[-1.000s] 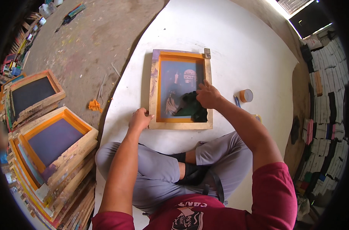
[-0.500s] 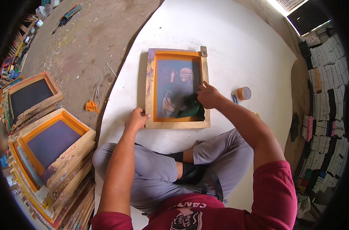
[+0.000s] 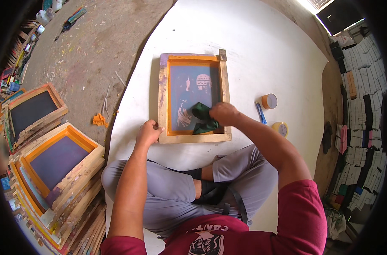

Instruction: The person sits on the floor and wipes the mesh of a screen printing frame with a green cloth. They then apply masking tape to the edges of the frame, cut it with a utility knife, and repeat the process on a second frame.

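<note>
Framed screen (image 3: 193, 96), right grip (image 3: 224, 114) holding green cloth (image 3: 200, 111), left grip (image 3: 148, 132) holding screen's corner

The left hand (image 3: 147, 132) sits at the lower left corner of the wooden frame (image 3: 193, 139), its thumb (image 3: 160, 128) reaching to the frame's rim and its fingers bent along the outer side; how firmly they press is unclear. The left forearm (image 3: 131, 187) rises fairly straight toward that corner. The right hand (image 3: 224, 114) is over the frame's right side, knuckles up, fingers curled in. The right forearm (image 3: 270, 144) slants in from the frame's lower right, elbow bent outward. The legs (image 3: 168, 182) are crossed below the frame.
</note>
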`<state>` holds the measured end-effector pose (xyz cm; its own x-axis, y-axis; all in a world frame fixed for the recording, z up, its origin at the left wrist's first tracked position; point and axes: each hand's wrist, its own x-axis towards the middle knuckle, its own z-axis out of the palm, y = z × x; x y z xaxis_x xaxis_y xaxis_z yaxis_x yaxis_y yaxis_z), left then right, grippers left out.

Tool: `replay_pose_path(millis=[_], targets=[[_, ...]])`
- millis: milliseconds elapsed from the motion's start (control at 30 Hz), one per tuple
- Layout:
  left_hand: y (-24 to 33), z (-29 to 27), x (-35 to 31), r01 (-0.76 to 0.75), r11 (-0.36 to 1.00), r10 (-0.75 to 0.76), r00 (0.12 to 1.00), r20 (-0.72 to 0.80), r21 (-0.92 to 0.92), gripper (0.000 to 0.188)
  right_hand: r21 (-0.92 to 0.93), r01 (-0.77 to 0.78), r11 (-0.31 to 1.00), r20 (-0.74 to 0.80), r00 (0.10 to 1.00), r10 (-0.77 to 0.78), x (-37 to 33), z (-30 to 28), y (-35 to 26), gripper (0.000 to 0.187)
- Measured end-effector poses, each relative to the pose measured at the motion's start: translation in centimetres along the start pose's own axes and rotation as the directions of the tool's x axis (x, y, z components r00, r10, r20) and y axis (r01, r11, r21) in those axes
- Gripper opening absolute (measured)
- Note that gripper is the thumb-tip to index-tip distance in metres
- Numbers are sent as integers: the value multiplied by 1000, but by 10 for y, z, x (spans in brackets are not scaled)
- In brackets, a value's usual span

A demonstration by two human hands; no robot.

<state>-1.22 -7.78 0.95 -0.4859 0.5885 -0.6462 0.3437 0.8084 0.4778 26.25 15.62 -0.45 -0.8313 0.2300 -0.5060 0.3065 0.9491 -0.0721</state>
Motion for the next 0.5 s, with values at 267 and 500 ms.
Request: replay_pose_path(millis=[267, 500], targets=[[-7, 4, 7, -12, 1000, 12, 1000, 0, -29, 35, 167, 57, 984, -5, 998, -58, -14, -18, -11, 15], [2, 0, -2, -42, 997, 41, 999, -6, -60, 31, 368, -58, 928, 73, 997, 33, -3, 19, -46, 17]])
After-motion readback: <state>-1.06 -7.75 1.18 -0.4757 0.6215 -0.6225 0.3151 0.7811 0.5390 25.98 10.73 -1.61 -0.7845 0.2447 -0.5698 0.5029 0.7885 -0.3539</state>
